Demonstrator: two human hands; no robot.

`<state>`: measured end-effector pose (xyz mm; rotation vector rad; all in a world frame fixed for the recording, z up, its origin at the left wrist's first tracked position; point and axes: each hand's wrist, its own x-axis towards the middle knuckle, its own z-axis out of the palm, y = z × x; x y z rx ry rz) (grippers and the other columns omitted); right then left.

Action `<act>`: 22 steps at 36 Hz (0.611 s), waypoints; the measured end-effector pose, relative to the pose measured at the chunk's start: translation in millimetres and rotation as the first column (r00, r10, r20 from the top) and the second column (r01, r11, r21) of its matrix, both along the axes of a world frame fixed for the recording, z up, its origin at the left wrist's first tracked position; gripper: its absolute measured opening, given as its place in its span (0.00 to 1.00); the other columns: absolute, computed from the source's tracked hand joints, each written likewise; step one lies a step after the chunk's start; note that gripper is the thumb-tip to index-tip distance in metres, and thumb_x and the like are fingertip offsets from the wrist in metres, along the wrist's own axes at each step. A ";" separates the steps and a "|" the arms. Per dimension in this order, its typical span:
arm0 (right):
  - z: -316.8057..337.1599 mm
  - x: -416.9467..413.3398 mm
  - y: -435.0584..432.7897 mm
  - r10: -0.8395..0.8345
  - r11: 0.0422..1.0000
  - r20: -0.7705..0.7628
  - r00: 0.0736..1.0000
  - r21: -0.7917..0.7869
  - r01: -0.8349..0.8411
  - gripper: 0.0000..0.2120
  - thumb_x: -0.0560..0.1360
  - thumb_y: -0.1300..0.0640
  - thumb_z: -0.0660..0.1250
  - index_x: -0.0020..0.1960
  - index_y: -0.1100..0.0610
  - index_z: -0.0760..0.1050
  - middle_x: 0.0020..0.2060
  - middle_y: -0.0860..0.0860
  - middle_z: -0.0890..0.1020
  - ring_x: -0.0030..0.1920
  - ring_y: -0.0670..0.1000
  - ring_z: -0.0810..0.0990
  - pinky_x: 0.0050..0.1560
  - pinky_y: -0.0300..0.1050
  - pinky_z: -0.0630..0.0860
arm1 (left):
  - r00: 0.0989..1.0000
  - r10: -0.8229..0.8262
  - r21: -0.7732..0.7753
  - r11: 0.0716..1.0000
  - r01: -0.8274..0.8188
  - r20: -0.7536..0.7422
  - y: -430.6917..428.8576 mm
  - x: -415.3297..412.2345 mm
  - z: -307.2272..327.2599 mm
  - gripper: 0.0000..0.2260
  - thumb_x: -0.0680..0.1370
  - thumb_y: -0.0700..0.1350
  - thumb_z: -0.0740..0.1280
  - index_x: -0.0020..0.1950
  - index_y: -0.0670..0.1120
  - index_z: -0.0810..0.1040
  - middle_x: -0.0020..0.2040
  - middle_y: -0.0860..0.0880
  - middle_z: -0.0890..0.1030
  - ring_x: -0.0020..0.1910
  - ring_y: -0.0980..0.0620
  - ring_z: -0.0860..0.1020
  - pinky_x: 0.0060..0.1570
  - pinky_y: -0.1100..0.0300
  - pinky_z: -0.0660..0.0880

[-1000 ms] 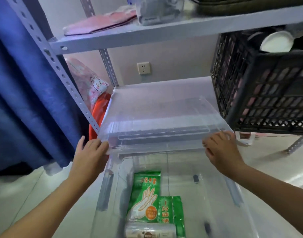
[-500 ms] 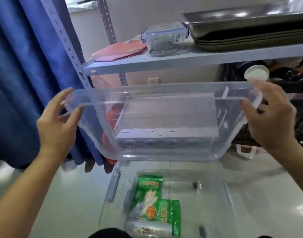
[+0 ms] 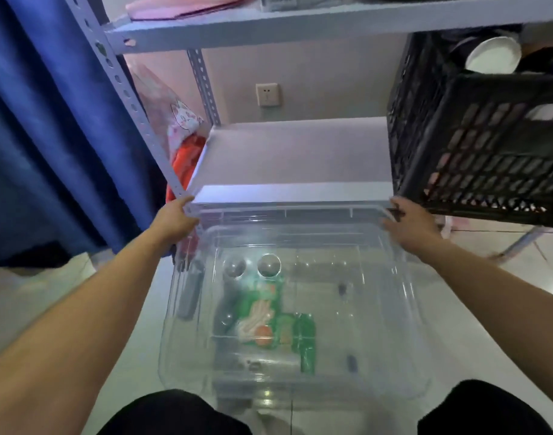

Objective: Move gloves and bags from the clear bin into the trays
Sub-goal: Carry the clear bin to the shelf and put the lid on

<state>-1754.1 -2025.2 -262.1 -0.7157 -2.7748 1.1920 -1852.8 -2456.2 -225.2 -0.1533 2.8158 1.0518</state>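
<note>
The clear bin point(image 3: 190, 293) stands on the floor between my knees. Over it hangs its clear lid point(image 3: 300, 211), sloping down towards me and blurring what lies below. My left hand point(image 3: 178, 215) grips the lid's far left corner and my right hand point(image 3: 410, 222) grips its far right corner, both just in front of the lower shelf's edge. Through the lid I see a green packet of gloves point(image 3: 259, 312) and a second green packet point(image 3: 305, 340) on the bin's floor. No trays are in view.
The lower shelf point(image 3: 294, 152) is bare in front of me. A black lattice crate point(image 3: 476, 136) with a white bowl point(image 3: 491, 54) fills its right side. A perforated shelf upright point(image 3: 137, 108), a blue curtain point(image 3: 49, 120) and an orange item point(image 3: 184, 158) stand left.
The lid lay on the lower shelf, then both hands lifted it to chest height. Now it is lowered over the bin, and my view has tipped down.
</note>
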 end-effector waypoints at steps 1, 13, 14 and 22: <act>-5.3 3.9 -4.6 0.004 1.000 0.023 1.000 -0.006 -0.004 0.28 0.74 0.55 0.72 0.72 0.55 0.69 0.67 0.58 0.75 0.65 0.60 0.74 0.63 0.49 0.71 | 0.999 0.028 0.066 0.997 -0.029 0.017 -0.8 5.0 -6.6 0.28 0.74 0.34 0.68 0.74 0.47 0.70 0.59 0.44 0.80 0.49 0.46 0.80 0.50 0.56 0.76; -69.7 161.8 -46.1 -0.056 0.994 0.118 0.991 0.097 0.045 0.27 0.78 0.52 0.66 0.75 0.51 0.64 0.70 0.53 0.74 0.67 0.58 0.74 0.64 0.54 0.71 | 0.976 0.067 0.019 0.997 -0.073 0.207 -57.9 137.2 -82.0 0.25 0.76 0.42 0.72 0.72 0.51 0.71 0.65 0.48 0.78 0.57 0.45 0.79 0.59 0.46 0.75; -70.4 169.9 -49.0 -0.093 0.992 0.107 0.990 0.096 0.083 0.26 0.78 0.53 0.66 0.75 0.52 0.65 0.68 0.54 0.76 0.65 0.59 0.75 0.63 0.54 0.72 | 0.979 0.083 0.031 0.995 -0.090 0.188 -57.6 146.1 -85.8 0.24 0.76 0.42 0.72 0.71 0.51 0.72 0.63 0.48 0.80 0.54 0.47 0.81 0.55 0.46 0.77; -59.0 155.5 -48.0 -0.201 0.977 0.147 0.968 0.102 0.187 0.20 0.76 0.55 0.67 0.67 0.48 0.75 0.55 0.54 0.84 0.54 0.57 0.81 0.47 0.47 0.72 | 0.982 0.154 0.007 0.988 -0.156 0.105 -45.7 120.1 -92.4 0.22 0.74 0.39 0.72 0.67 0.51 0.78 0.61 0.45 0.82 0.50 0.45 0.83 0.50 0.48 0.78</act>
